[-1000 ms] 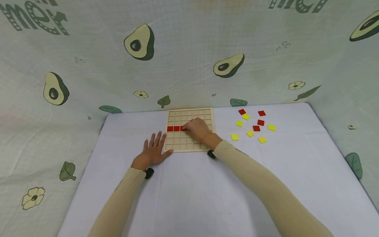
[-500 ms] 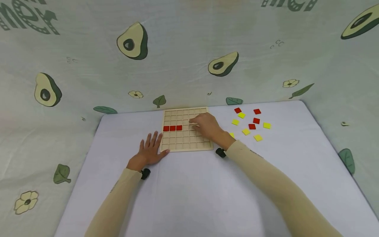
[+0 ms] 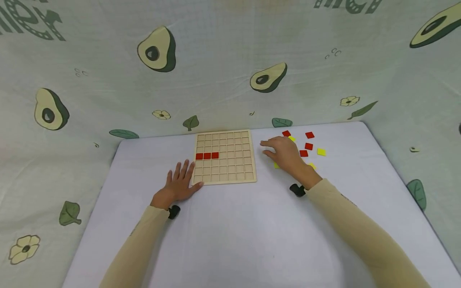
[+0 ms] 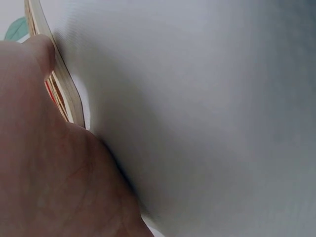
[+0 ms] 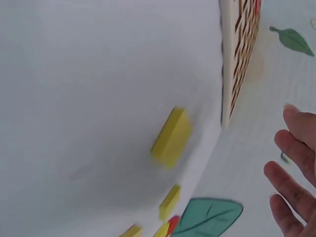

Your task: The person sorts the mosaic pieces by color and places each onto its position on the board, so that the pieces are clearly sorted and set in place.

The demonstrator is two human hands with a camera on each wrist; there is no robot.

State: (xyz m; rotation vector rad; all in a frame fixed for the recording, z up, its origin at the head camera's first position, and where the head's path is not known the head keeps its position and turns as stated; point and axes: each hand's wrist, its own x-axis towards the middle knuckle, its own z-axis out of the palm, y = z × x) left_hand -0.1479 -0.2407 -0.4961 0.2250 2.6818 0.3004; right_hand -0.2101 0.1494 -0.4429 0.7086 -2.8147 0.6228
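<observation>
Over on the right side of the white table [image 3: 230, 232], here's the right hand [image 3: 284, 153] above the loose tiles, thumb and index finger apart, nothing between them. It's the big obstacle in the head view: hand and wrist cover part of the scatter, with one yellow tile [image 3: 276, 165] just peeking out below the palm and another beside the wrist. Four loose red tiles [image 3: 309, 146] show clear of it. Left of all that sits the wooden board [image 3: 234, 168], flat near the back edge, three red tiles in a row [image 3: 207, 156] starting from its left side. And the left hand [image 3: 176, 187] lies flat on the table just beside it, fingers spread, thumb at the near left corner. Beige sleeves [image 3: 360, 224] run up from the bottom, a black wrist camera [image 3: 297, 190] on each arm, and behind everything hangs a cloth [image 3: 216, 52] printed with avocados, leaves and flowers. Now the left wrist view: there's the thumb against the board's pale side, a contact far plainer here than from above. The right wrist view gives us a yellow tile close up, its thick edge showing, a detail too small from the head.
</observation>
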